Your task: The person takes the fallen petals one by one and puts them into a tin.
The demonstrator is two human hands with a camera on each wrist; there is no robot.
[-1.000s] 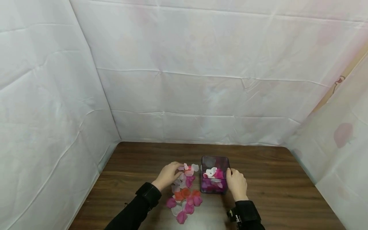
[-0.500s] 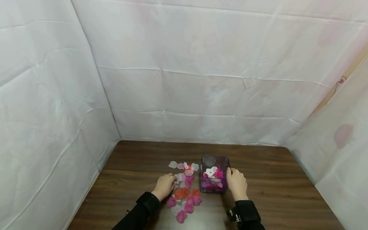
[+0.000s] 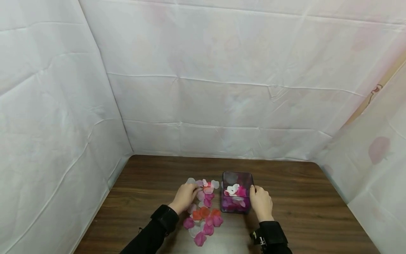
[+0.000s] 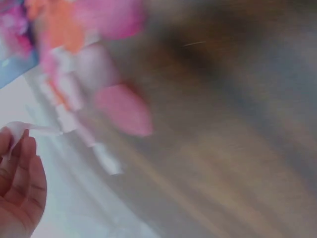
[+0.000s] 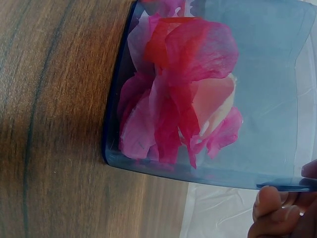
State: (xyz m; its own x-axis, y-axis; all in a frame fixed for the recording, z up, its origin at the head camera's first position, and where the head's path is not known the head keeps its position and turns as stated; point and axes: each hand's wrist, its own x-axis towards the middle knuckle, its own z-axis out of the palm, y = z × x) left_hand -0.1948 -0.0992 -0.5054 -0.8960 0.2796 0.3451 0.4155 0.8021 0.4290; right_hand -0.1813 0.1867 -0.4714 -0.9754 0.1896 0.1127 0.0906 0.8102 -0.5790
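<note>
My left hand point(image 3: 184, 198) is at the left side of the loose petals, and in the left wrist view its thumb and fingers pinch a thin pale petal point(image 4: 43, 130). Several artificial flower petals point(image 3: 208, 222) in pink, orange, magenta and white lie spread down the table, some overlapping. To their right is a translucent dark purplish box point(image 3: 229, 178) with an open top. Pink, red and white petals point(image 5: 198, 54) are heaped inside it. With thumb and fingertips, my right hand point(image 3: 261, 205) grips the box's right rim.
Brown wood-grain table point(image 3: 295, 197) extends on both sides of the petals and box. White cloth walls point(image 3: 222, 106) enclose it at the back and both sides.
The left hand has moved from the far end of the petals toward me, then partly back. A white petal at the far left, earlier hidden by it, now shows. The right hand and box stay put.
</note>
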